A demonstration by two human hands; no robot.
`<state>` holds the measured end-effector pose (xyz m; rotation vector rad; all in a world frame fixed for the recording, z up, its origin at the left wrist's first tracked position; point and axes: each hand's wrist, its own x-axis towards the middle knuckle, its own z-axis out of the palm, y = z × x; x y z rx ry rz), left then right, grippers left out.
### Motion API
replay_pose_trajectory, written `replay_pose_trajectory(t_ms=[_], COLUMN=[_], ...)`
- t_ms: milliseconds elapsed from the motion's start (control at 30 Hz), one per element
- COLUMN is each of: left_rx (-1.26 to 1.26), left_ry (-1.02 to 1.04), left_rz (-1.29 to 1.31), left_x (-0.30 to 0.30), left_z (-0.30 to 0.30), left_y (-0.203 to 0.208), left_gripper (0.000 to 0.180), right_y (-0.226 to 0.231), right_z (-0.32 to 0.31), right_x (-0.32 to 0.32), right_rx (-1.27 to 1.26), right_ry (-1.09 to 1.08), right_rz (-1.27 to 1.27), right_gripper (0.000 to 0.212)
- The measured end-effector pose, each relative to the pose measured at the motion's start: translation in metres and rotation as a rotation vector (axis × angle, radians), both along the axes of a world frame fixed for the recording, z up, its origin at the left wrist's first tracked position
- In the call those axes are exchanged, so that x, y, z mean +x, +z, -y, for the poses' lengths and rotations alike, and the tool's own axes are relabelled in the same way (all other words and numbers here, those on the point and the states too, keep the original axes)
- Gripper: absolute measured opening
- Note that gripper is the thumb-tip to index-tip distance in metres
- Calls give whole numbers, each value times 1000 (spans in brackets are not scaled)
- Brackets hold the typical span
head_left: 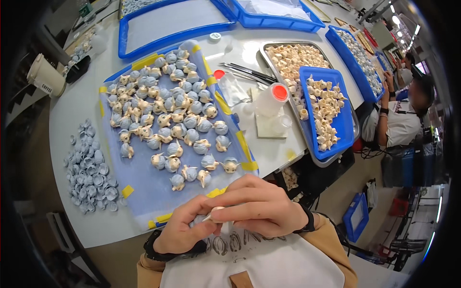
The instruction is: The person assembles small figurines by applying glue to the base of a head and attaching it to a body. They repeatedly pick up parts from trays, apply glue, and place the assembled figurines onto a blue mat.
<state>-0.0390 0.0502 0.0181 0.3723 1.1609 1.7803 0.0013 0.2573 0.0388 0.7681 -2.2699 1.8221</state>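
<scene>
Close to my body, both hands meet around a small doll head [216,211], mostly covered by fingers. A pale pointed bit and some grey-blue show between them. My left hand [183,226] grips it from the left with bent fingers. From the other side, my right hand [263,207] closes on it, fingers pressed together. Just beyond lies a blue-lined tray [139,180] with yellow tape on its rim, holding many doll heads [177,130] with pale faces, pointed ears and grey-blue hair. Loose grey-blue hair shells [91,175] are heaped left of the tray.
Right, a metal tray [356,132] of pale hollow pieces carries a smaller blue tray [342,144] with more. Between the trays stand a red-capped bottle [270,103] and tweezers [249,72]. A cup [45,76] is far left. A co-worker [401,117] sits at right.
</scene>
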Motion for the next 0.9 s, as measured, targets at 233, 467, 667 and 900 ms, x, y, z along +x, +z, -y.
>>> replay_pose_trajectory(t_ms=[233,467,667,900], left_rx=[-101,-68,-87,-41], left_ry=[-81,233,416,416], left_rz=[-91,-85,-87,-116], left_x=[-4,0,-4,-3], left_z=[4,1,-1,8], left_y=[1,-11,2,-7], left_gripper=[30,40,52,50], right_y=[-11,4,7,-5], right_z=[2,-35,-99,-104], right_x=[0,0,-10,-23], right_rx=[-208,113,561,720], right_ry=[69,-318,-908,-803], right_rz=[145,-319,62,10], right_gripper=[38,18,28,26])
